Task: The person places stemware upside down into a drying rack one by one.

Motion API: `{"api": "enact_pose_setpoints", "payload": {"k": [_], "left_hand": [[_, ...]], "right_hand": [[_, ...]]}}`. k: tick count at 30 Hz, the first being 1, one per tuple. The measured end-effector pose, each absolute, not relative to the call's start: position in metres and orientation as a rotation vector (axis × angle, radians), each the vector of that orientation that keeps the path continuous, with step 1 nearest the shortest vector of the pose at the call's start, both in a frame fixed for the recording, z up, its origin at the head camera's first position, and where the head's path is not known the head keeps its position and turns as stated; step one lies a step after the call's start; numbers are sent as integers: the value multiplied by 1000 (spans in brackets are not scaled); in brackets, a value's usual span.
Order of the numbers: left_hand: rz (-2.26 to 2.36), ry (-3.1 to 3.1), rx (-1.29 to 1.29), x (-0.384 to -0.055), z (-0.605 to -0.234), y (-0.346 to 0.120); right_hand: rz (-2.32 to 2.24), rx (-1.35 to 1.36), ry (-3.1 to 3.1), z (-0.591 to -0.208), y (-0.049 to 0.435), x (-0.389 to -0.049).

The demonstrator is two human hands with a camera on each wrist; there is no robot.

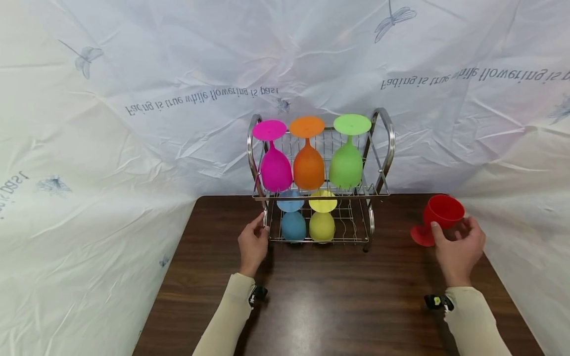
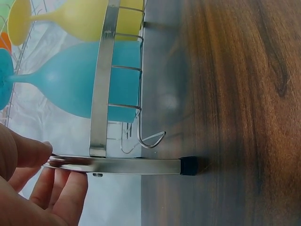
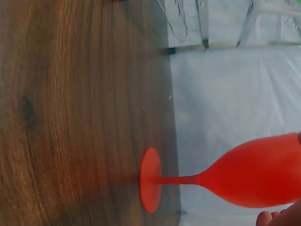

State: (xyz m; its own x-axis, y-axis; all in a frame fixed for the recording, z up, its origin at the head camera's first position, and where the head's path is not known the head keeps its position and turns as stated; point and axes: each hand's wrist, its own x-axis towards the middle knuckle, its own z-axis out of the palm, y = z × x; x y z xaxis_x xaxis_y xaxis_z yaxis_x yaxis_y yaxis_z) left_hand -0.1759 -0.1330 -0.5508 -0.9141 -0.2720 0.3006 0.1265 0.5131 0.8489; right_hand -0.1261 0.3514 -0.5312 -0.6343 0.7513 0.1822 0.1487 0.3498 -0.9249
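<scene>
A two-tier metal dish rack (image 1: pixel 320 198) stands at the table's back edge. My left hand (image 1: pixel 254 244) pinches its lower left side post (image 2: pixel 136 165) between thumb and fingers. Over at the right, my right hand (image 1: pixel 460 249) holds a red goblet (image 1: pixel 438 212) by its bowl, thumb on the near side and fingers around the right. The goblet is upright with its foot low at the tabletop. Upside down on the upper tier are a magenta goblet (image 1: pixel 276 170), an orange one (image 1: pixel 308 170) and a light green one (image 1: pixel 346 168). Below them are inverted blue (image 1: pixel 293 226) and yellow (image 1: pixel 322 227) goblets.
The dark wood table (image 1: pixel 329 296) meets a white printed sheet (image 1: pixel 200 138) hanging behind and at both sides. The rack's curved handle (image 1: pixel 389 143) rises at its upper right. A black rack foot (image 2: pixel 189 165) rests on the table near my left hand.
</scene>
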Motion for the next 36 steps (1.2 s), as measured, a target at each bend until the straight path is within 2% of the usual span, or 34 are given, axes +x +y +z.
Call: {"api": "enact_pose_setpoints", "payload": {"k": [12, 25, 36], "left_hand": [[-1389, -2376, 117, -176, -552, -132], [-1395, -2370, 113, -173, -551, -131], [-1407, -2364, 117, -174, -551, -135]], "right_hand": [[1405, -783, -1964, -548, 364, -149], [1391, -751, -1933, -555, 369, -153], [1362, -758, -1975, -545, 362, -151]]}}
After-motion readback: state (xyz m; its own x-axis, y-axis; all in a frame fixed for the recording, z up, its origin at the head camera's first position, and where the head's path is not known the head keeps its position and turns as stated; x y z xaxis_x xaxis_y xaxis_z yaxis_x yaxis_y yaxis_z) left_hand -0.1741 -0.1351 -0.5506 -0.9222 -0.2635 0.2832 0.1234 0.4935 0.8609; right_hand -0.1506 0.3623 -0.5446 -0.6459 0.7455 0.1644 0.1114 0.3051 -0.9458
